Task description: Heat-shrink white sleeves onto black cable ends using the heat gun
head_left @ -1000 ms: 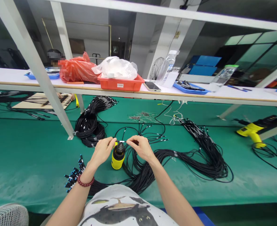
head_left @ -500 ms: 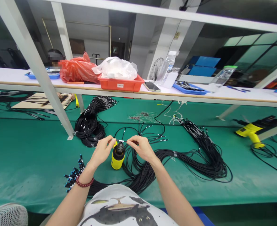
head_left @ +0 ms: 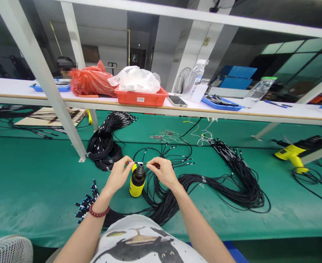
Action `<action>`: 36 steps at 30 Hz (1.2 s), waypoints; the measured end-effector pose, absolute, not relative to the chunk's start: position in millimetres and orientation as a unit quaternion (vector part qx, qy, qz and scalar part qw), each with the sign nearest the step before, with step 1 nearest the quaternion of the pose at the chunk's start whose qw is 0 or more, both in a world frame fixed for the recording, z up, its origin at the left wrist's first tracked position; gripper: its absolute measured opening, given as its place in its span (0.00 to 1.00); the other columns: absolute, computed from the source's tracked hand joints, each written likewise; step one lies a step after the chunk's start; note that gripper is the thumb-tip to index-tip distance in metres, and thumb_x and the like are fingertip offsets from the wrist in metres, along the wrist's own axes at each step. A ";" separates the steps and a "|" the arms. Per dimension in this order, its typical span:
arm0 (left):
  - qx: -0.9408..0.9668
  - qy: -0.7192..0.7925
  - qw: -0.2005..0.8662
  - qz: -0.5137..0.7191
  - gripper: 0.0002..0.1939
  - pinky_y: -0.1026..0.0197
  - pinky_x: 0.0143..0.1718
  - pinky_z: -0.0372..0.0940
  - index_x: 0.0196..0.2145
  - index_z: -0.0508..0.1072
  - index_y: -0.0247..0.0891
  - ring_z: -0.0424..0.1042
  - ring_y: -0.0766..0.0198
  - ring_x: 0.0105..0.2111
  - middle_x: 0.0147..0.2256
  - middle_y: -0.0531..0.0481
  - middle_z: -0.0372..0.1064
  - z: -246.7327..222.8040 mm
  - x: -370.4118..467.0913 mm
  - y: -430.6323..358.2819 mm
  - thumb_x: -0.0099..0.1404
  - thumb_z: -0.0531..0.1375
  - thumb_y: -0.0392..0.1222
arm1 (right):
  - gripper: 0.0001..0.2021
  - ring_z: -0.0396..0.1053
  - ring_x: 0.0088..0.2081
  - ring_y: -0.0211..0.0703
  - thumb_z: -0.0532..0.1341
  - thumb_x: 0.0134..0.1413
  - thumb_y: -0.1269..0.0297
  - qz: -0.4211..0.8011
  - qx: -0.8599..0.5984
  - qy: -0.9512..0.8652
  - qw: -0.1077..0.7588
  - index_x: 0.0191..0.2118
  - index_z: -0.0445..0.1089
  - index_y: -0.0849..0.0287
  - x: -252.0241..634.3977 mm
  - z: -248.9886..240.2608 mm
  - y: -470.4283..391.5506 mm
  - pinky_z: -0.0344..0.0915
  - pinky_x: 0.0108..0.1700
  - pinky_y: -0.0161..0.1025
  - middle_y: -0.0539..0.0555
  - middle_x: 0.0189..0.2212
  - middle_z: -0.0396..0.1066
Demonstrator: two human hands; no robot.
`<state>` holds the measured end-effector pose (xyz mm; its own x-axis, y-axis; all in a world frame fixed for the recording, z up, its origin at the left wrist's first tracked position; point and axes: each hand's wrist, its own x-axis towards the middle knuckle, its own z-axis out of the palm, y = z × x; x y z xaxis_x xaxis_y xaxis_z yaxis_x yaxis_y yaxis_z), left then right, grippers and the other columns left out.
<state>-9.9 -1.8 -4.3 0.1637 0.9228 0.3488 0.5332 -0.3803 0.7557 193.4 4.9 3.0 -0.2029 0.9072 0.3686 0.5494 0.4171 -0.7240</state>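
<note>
A thin black cable (head_left: 140, 163) with a white band is stretched level between my two hands. My left hand (head_left: 119, 172) pinches its left end, and my right hand (head_left: 162, 172) pinches it a short way to the right. Just below the banded part stands a yellow and black heat gun (head_left: 137, 187), its dark stepped nozzle pointing up. From my right hand's side, cables run down into a thick black cable bundle (head_left: 174, 197) in front of me. Several blue-tipped cable ends (head_left: 85, 206) fan out at the lower left.
A second black cable coil (head_left: 103, 146) lies behind my left hand. Further right are a tied cable bunch (head_left: 240, 175) and another yellow heat gun (head_left: 292, 151). Above the green table (head_left: 40, 182) runs a shelf (head_left: 183, 110) with an orange tray (head_left: 141, 98). A co-worker sits beyond it.
Both hands and the cable have shifted very slightly above the nozzle, the right hand a touch to the left. The grip on the cable is unchanged.
</note>
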 end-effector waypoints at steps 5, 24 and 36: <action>0.730 0.511 0.238 0.387 0.25 0.62 0.26 0.51 0.20 0.62 0.40 0.59 0.66 0.21 0.18 0.56 0.58 -1.2 -7.9 -3.2 0.69 0.44 0.54 | 0.13 0.66 0.26 0.39 0.58 0.58 0.60 0.186 -0.485 -0.779 0.350 0.27 0.74 0.57 196.7 7.9 1.6 0.58 0.31 0.35 0.50 0.23 0.73; 0.727 0.508 0.238 0.395 0.26 0.61 0.25 0.48 0.18 0.58 0.39 0.54 0.68 0.20 0.17 0.57 0.52 1.3 -5.1 -5.2 0.70 0.43 0.53 | 0.15 0.64 0.26 0.36 0.56 0.61 0.59 0.233 -0.470 -0.770 0.363 0.28 0.73 0.58 201.5 5.1 0.3 0.55 0.30 0.33 0.48 0.23 0.71; 0.704 0.509 0.199 0.453 0.11 0.56 0.44 0.62 0.41 0.67 0.41 0.68 0.60 0.41 0.39 0.48 0.70 -21.7 -13.1 8.2 0.68 0.49 0.47 | 0.18 0.70 0.34 0.44 0.54 0.58 0.51 0.232 -0.562 -0.638 0.472 0.37 0.73 0.61 209.4 -27.9 22.0 0.64 0.35 0.37 0.56 0.32 0.74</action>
